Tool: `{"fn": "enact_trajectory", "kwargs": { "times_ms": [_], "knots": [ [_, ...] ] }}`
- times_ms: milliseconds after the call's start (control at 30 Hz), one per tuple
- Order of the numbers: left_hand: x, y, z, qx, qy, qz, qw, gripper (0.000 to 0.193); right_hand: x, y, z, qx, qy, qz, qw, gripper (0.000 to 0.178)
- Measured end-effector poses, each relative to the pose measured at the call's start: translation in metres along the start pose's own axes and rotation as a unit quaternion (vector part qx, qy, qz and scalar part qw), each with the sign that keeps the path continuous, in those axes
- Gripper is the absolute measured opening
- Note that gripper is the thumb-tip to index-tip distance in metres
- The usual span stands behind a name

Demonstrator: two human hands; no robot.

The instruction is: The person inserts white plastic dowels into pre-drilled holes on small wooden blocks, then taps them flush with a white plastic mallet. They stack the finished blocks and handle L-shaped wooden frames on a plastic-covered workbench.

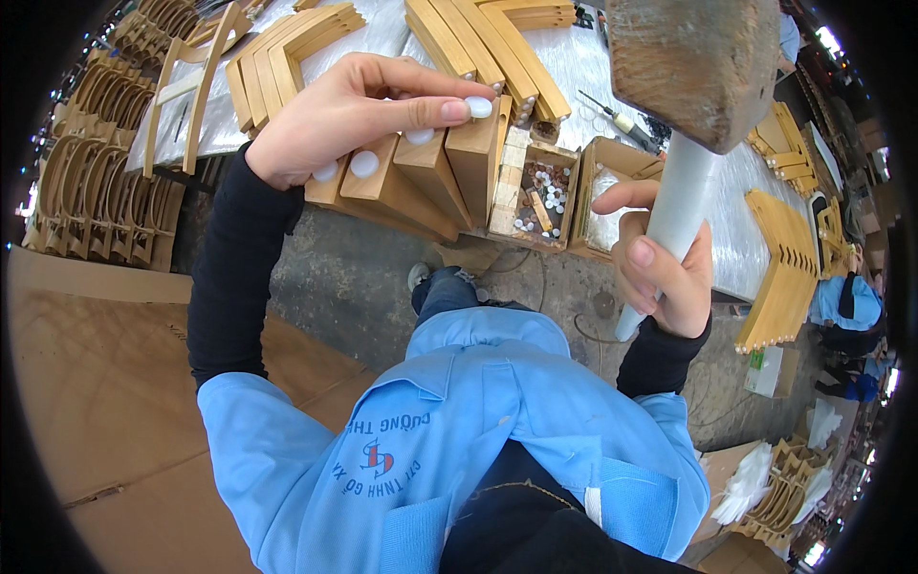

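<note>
Between thumb and fingers, my left hand (368, 110) pinches a small round white furniture glide (478, 106) over the end of a wooden piece (470, 143). Beneath that hand stand several angled wooden pieces (402, 196), and white glides (364, 164) sit on their upper ends. My right hand (665, 263) grips the pale handle of a mallet (684, 191), its index finger stretched out. The mallet's worn wooden head (693, 62) is raised at the upper right, apart from the wooden pieces.
A divided wooden box (574, 191) holding small white and brown parts stands beside the wooden pieces. Behind it a screwdriver (626, 124) lies on the plastic-covered table (354, 38). More wooden frames (779, 273) lie at right, curved parts (110, 143) at left. Another person (846, 301) is at far right.
</note>
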State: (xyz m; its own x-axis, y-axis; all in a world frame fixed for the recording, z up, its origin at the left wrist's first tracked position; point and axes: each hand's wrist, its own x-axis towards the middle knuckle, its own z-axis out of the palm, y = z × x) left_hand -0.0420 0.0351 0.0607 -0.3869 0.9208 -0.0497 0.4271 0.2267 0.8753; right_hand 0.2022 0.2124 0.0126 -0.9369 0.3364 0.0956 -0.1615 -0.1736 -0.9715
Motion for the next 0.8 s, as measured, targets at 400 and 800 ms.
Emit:
{"fn": "enact_trajectory", "kwargs": {
  "times_ms": [400, 800],
  "knots": [
    [-0.001, -0.002, -0.001, -0.025, 0.008, -0.014, 1.000, 0.031, 0.000, 0.000, -0.001, -0.017, -0.013, 0.011, 1.000, 0.044],
    [0.004, -0.023, 0.000, -0.011, 0.032, 0.089, 0.995, 0.030, 0.013, -0.088, -0.032, -0.606, -0.005, -0.093, 0.790, 0.043]
  ]
}}
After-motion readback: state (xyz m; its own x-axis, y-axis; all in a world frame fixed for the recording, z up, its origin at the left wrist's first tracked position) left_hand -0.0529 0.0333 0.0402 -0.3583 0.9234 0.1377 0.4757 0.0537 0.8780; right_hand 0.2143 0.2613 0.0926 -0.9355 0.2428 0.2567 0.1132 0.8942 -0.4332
